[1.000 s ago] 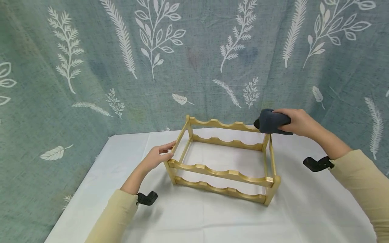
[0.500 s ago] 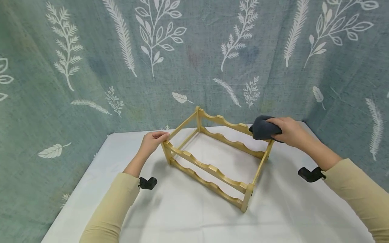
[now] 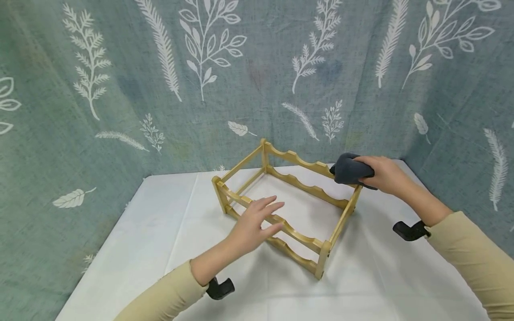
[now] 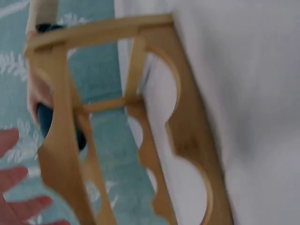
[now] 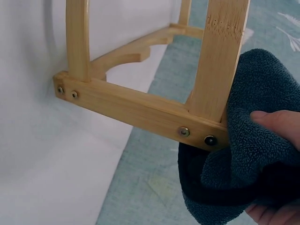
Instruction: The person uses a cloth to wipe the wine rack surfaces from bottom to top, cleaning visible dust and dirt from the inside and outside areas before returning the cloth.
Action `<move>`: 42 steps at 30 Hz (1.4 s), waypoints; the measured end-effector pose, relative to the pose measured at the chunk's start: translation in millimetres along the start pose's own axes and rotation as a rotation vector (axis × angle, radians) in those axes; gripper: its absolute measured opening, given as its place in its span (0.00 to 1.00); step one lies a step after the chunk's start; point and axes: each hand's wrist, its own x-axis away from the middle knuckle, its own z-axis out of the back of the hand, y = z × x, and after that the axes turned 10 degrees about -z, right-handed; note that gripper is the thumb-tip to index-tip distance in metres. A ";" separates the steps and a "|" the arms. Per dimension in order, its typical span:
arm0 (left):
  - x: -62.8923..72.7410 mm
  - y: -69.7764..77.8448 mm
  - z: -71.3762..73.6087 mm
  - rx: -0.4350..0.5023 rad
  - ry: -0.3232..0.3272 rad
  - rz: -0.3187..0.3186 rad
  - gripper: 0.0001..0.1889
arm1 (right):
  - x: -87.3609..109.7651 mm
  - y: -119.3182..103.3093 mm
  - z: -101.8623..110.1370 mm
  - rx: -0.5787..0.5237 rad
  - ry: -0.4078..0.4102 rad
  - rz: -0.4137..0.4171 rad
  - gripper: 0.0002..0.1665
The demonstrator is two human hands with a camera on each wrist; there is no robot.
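A wooden bottle rack with scalloped rails stands at an angle on the white-covered table. At its far right corner my right hand grips a dark blue cloth. In the right wrist view the cloth, terry-textured with a dark edging, is bunched against the end of a rack post with screw heads. My left hand has its fingers spread and overlaps the rack's near rails in the head view, holding nothing. Its fingertips show at the lower left of the blurred left wrist view.
The white tablecloth covers the table. A grey-green curtain with white leaf prints hangs close behind the rack and along both sides. Black wrist mounts sit at both sleeves.
The rack has turned, its near right corner swinging toward me and left. My left hand has left the rack's left end and moved right and nearer. My right hand lowered slightly with the cloth.
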 end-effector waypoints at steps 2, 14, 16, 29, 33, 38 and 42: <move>1.7 8.6 -11.4 -0.043 -0.023 0.012 0.25 | -0.5 -0.6 0.4 0.004 -0.006 -0.006 0.32; -0.2 8.3 -36.2 -0.222 0.094 0.025 0.14 | -4.2 2.7 6.6 -0.036 -0.068 -0.018 0.31; 0.0 6.7 -35.0 -0.193 0.090 0.054 0.15 | -3.9 2.3 8.5 -0.043 -0.095 -0.025 0.32; 12.5 -44.7 -11.2 0.181 0.077 0.081 0.15 | 18.0 -2.8 23.7 -0.074 -0.261 -0.019 0.36; 16.0 -66.7 -3.9 0.258 0.045 0.046 0.12 | 27.1 -7.7 24.5 -0.146 -0.352 -0.038 0.38; 18.8 -91.9 8.3 0.321 -0.027 0.012 0.13 | 38.0 -19.2 19.3 -0.171 -0.406 -0.052 0.40; 17.7 -111.6 17.8 0.355 -0.074 -0.003 0.13 | 45.2 -32.8 13.7 -0.206 -0.422 -0.096 0.41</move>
